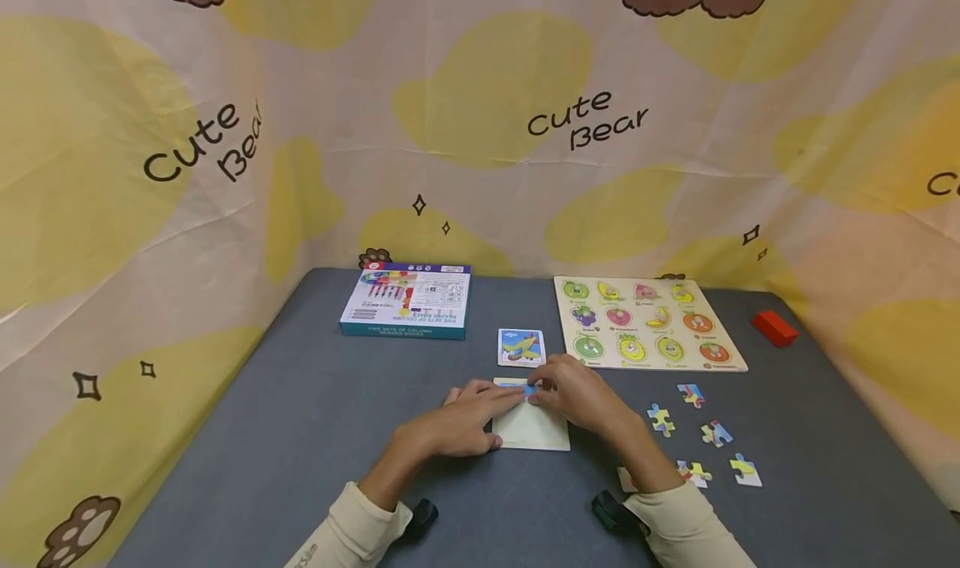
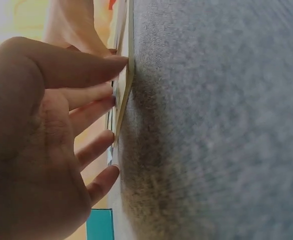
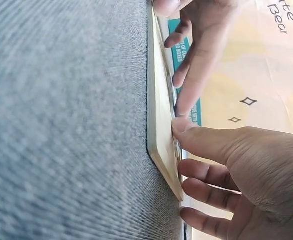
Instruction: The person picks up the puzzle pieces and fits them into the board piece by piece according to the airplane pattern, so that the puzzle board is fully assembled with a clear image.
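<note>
A small pale wooden puzzle board (image 1: 531, 431) lies in front of me, with blue puzzle pieces (image 1: 529, 390) along its far side, partly covered by my fingers. My left hand (image 1: 463, 422) rests over the board's left side, fingers extended onto the blue area and thumb at the near left edge. From the right, my right hand (image 1: 579, 395) pinches a blue piece at the far edge with bent thumb and index finger. In the right wrist view, the thumb (image 3: 201, 140) presses low over the board (image 3: 161, 120). Just beyond lies an airplane picture card (image 1: 521, 347).
Several loose jigsaw pieces (image 1: 661, 420) are scattered right of my right forearm, one partly hidden by it. Behind stand a teal-edged box (image 1: 405, 306) at left and a fruit board (image 1: 651, 325) at right. A red block (image 1: 775, 329) sits near the right edge.
</note>
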Demonstrator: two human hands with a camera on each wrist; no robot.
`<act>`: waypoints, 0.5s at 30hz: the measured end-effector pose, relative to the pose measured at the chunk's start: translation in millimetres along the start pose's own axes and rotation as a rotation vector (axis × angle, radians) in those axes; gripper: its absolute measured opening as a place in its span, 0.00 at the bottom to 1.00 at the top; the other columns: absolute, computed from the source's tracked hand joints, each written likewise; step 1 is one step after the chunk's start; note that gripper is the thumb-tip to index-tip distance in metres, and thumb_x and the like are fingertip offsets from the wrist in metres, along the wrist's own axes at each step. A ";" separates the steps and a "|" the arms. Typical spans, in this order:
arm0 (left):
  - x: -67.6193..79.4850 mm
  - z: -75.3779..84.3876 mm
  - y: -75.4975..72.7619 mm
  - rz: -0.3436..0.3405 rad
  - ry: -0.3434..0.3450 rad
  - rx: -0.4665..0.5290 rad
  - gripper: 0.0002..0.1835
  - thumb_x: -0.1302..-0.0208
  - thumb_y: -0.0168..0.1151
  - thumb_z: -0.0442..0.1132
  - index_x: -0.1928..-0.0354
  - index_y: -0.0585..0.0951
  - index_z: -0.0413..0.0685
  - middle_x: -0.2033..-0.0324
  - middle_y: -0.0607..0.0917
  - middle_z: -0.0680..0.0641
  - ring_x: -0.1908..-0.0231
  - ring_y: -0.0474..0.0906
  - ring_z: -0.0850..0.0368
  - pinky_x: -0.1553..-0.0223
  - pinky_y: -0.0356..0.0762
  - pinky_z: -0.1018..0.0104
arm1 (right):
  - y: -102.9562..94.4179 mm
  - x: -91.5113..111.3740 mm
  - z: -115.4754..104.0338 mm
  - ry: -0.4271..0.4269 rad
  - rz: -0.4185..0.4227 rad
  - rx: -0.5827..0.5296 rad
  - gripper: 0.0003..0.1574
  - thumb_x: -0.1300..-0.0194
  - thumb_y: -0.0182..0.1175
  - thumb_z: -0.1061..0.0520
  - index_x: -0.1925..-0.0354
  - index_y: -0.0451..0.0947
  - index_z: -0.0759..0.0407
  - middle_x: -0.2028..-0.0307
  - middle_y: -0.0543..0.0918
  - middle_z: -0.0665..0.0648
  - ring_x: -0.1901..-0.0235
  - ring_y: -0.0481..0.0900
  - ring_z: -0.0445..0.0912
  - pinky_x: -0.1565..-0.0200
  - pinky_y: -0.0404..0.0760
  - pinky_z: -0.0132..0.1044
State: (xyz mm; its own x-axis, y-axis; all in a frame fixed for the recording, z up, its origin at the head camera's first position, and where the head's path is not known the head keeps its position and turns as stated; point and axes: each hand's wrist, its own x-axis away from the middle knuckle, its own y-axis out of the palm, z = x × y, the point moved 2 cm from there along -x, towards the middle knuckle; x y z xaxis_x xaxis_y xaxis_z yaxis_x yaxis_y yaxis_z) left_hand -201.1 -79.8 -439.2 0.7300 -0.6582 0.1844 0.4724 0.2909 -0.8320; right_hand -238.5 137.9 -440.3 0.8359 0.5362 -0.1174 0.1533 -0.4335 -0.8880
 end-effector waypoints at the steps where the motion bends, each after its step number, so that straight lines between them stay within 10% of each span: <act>1: -1.7 -4.2 2.8 0.007 0.011 -0.003 0.38 0.26 0.63 0.48 0.17 0.64 0.60 0.18 0.62 0.58 0.24 0.57 0.48 0.36 0.61 0.47 | -0.2 0.0 0.3 0.005 -0.005 0.000 0.11 0.34 0.75 0.57 0.53 0.91 0.57 0.66 0.82 0.48 0.64 0.77 0.41 0.60 0.79 0.38; 15: 0.3 -0.4 1.4 0.001 0.016 -0.073 0.39 0.25 0.65 0.53 0.17 0.64 0.59 0.18 0.61 0.58 0.24 0.57 0.48 0.35 0.61 0.47 | -20.8 11.6 17.2 0.074 -0.065 -0.114 0.17 0.32 0.73 0.55 0.47 0.89 0.59 0.60 0.85 0.49 0.61 0.78 0.44 0.56 0.79 0.41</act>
State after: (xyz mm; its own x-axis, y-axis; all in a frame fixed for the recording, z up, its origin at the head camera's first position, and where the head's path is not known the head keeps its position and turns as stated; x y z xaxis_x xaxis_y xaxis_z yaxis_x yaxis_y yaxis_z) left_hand -200.4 -79.8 -440.6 0.7225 -0.6687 0.1756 0.4339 0.2408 -0.8682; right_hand -241.1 165.6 -430.9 0.8581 0.5128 -0.0244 0.2638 -0.4811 -0.8361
